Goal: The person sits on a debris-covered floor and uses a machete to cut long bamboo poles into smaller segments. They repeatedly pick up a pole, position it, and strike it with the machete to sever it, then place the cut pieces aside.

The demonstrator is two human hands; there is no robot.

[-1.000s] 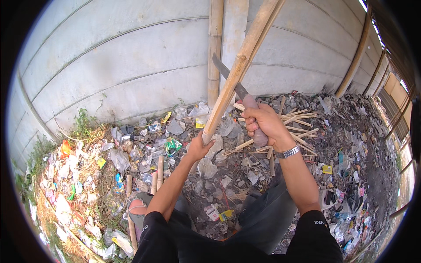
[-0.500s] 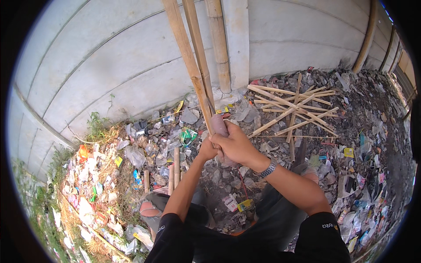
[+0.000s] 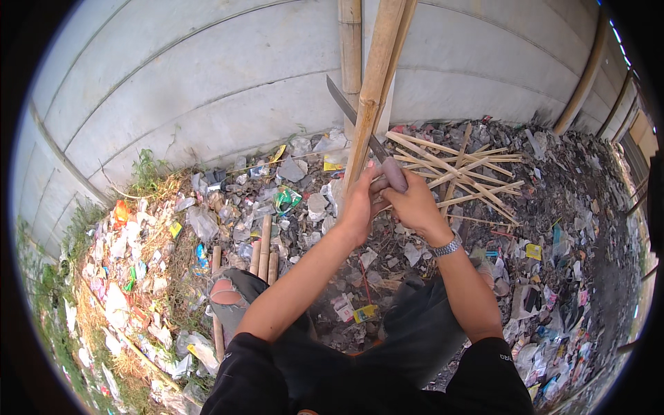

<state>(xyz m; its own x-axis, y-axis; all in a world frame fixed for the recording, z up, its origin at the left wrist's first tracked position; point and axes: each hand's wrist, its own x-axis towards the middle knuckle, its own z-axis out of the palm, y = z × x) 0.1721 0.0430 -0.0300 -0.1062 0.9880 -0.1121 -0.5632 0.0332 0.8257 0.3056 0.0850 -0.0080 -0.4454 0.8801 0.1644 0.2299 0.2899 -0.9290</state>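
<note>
In front of me a long bamboo pole (image 3: pixel 374 83), split lengthwise, leans up toward the wall. My left hand (image 3: pixel 356 207) is closed round its lower end. A machete (image 3: pixel 341 98) with a thick greyish-purple handle is in my right hand (image 3: pixel 420 204), whose fingers wrap the grip. The dark blade crosses the bamboo at a slant, its tip showing to the left of the pole and its base to the right. Pole and hand hide the blade's middle. Both hands are close together, left beside right.
Crossed bamboo strips (image 3: pixel 460 169) lie on the litter-strewn ground at the right. Short bamboo pieces (image 3: pixel 265 249) rest near my left knee. A grey concrete wall (image 3: pixel 228 83) stands ahead, with an upright bamboo post (image 3: pixel 351 48) against it. Scattered rubbish (image 3: pixel 539 332) surrounds me.
The split bamboo has swung to the right at its top, and both hands have moved right and slightly up. The machete's blade now shows slanting across the pole, tip to the left.
</note>
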